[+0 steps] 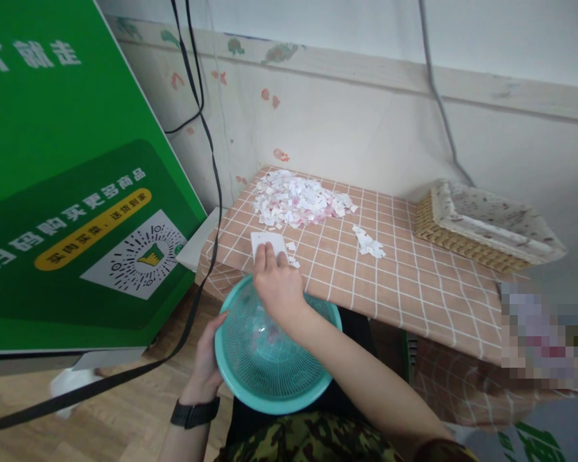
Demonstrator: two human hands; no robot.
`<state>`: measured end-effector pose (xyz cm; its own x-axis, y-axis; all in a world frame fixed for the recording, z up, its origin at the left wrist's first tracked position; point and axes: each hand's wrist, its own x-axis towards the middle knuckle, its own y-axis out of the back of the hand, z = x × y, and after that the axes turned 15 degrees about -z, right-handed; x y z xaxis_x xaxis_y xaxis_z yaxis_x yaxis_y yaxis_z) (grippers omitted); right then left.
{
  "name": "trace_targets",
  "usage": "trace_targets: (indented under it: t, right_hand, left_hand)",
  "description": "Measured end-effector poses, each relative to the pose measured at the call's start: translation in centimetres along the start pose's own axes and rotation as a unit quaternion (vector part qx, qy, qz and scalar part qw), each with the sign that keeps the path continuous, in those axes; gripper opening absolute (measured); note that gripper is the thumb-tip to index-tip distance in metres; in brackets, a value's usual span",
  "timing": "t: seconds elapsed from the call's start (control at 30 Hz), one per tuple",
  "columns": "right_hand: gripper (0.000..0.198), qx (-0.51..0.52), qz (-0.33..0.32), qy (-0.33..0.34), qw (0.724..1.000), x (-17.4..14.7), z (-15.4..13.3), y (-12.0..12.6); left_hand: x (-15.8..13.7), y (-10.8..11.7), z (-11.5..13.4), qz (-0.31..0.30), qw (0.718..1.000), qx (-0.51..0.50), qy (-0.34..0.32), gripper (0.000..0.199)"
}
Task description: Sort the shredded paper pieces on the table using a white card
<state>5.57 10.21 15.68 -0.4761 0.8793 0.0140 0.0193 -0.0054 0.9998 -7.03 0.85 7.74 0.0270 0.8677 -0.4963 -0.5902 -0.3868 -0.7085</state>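
With its fingers around the left rim, my left hand [206, 359] grips a round teal plastic colander [277, 404]. The colander sits at my lap, against the table's front edge, with a few pale scraps inside. My right hand [280, 287] reaches across it, its fingers pressed on a small white card [264, 239] lying at the table edge. Its thumb side is partly hidden. A few loose scraps [291, 246] lie just right of the card. Behind it is a large pile of torn white and pinkish paper scraps [298, 199]. A smaller cluster of scraps [368, 244] lies to the right.
A checked brown tablecloth [404, 282] covers the table. At the back right stands a cloth-lined wicker basket [467, 240]. A green sign [77, 147] leans in from the left, and a black strap [210, 256] hangs in front of it. The wall borders the table's back.
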Motion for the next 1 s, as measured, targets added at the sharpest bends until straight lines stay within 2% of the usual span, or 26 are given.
trace_targets:
  t: [0.13,0.4,0.6,0.8,1.0]
  right_hand:
    - [0.045,0.001,0.022,-0.030,0.999,-1.0,0.8,-0.2]
    - [0.048,-0.036,0.021,0.018,0.999,-4.7,3.9,-0.7]
    - [0.046,-0.084,0.018,0.021,0.996,-6.9,6.3,-0.3]
    - [0.045,-0.101,0.030,0.072,0.992,-8.9,8.7,-0.5]
    - [0.049,-0.063,0.016,0.133,0.989,-10.7,13.2,-0.2]
  left_hand:
    - [-0.1,0.1,-0.2,-0.018,1.000,0.001,0.001,0.008]
    - [0.0,0.2,-0.4,-0.005,1.000,0.005,0.005,0.008]
    - [0.0,0.1,-0.5,-0.006,1.000,0.007,0.007,0.008]
    - [-0.1,-0.3,-0.5,-0.013,1.000,0.006,0.014,0.007]
    - [-0.1,-0.2,-0.6,-0.004,1.000,0.020,-0.001,0.009]
